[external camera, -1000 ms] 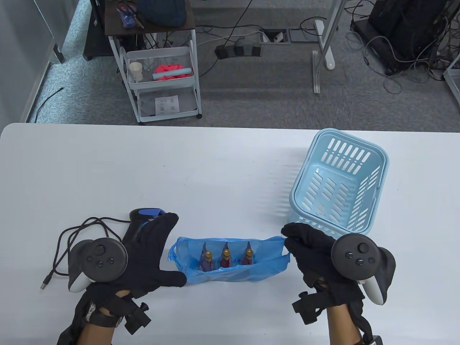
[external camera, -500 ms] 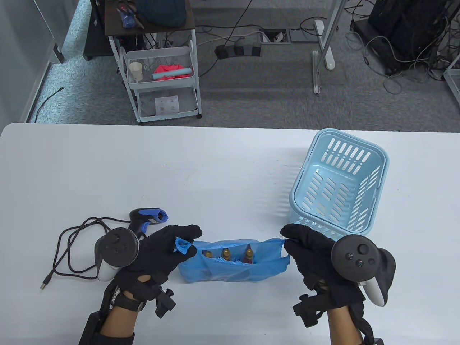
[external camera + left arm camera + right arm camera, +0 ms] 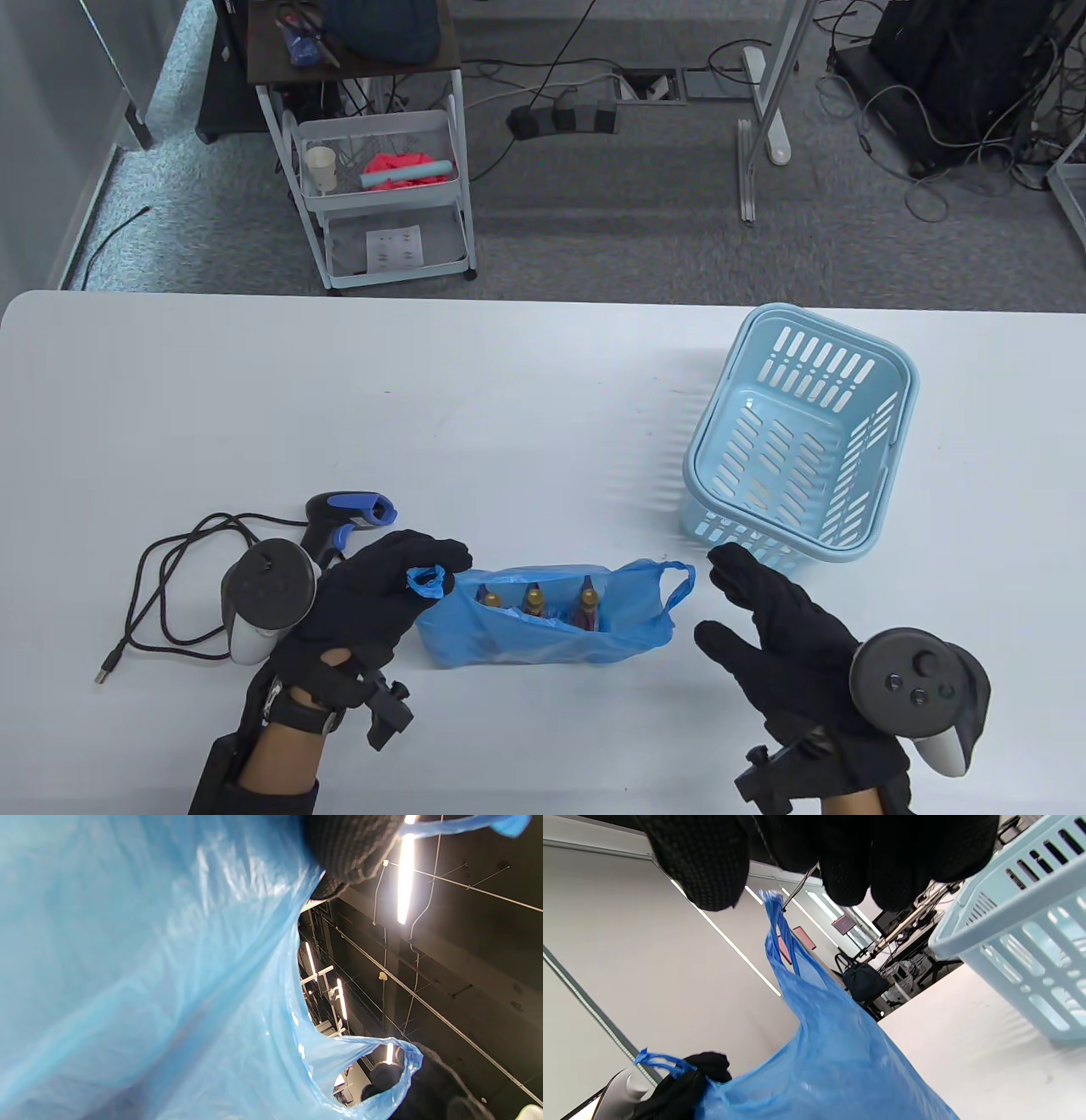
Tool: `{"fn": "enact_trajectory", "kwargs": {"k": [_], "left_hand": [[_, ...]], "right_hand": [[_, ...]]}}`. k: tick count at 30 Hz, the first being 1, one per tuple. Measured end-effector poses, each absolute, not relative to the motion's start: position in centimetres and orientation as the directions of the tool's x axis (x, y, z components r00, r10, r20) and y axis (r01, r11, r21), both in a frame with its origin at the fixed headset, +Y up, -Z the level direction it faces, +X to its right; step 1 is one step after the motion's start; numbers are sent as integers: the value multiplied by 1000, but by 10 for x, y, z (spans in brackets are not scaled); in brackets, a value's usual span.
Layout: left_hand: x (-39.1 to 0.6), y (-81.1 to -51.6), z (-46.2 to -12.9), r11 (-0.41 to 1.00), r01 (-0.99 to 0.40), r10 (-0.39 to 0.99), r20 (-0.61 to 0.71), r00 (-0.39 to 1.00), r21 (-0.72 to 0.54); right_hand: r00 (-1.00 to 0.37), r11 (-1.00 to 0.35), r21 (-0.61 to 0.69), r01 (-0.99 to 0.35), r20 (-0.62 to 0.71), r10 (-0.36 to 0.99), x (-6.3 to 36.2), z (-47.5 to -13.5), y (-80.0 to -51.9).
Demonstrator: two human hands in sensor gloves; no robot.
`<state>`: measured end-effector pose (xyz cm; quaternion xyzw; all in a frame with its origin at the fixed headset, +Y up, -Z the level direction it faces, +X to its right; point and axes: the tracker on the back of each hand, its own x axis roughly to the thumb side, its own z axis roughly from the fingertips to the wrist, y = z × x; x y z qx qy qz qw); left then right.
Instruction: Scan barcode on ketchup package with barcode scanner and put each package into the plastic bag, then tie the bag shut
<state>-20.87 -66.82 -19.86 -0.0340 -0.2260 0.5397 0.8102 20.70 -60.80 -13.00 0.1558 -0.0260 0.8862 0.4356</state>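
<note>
1. Grey carpet and trailing cables lie beyond the white counter (image 3: 509,399), with a wire cart standing at the far left.
2. Left grip (image 3: 373,594): its fingers curl over and pinch the left handle loop (image 3: 427,581) of the blue plastic bag (image 3: 551,637), raising it slightly above the bag's mouth.
3. Right grip (image 3: 780,645): fingers straight and spread, holding nothing, just to the right of the bag's right handle (image 3: 679,586), which stands free without touching it.
4. Three ketchup packages (image 3: 534,601) stand upright in a row inside the bag, between the two grips, their tops showing through the open mouth.
5. Barcode scanner (image 3: 344,519): it lies on the counter just beyond the left grip, its black cable (image 3: 170,586) looping away to that grip's left.
6. Light blue basket (image 3: 806,441): it sits tilted on the counter beyond the right grip, near but apart from it.
</note>
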Motion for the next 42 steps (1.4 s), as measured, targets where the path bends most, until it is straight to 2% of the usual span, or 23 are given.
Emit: {"fn": "enact_trajectory", "kwargs": {"k": [6,10,13,21,30,36,42], "left_hand": [[-208,-668,-198,413,-857,889,340,306,-309],[-207,-669,-197,420,-853,885,349,308,-310],[-206,-670,-197,429,-845,881,355,313,-318],[-201,-669,-194,493,-812,847,385,366,-313],[-178,-662,-185,706,-678,690,418,591,-205],[-156,-660,-175,832,-543,529,453,717,-111],[-143,-658,-167,887,-461,421,469,776,-33]], "right_hand": [[-515,-569,223,-791,257,818,191,-151,-657],[-441,-497,235,-835,256,860,174,-172,-675],[-387,-448,239,-861,263,884,158,-183,-680],[-357,-406,102,-908,319,878,137,-194,-672],[-474,-546,145,-825,348,809,106,-198,-658],[-617,-683,48,-728,388,685,80,-193,-655],[-750,-803,-55,-594,400,527,60,-186,-656]]}}
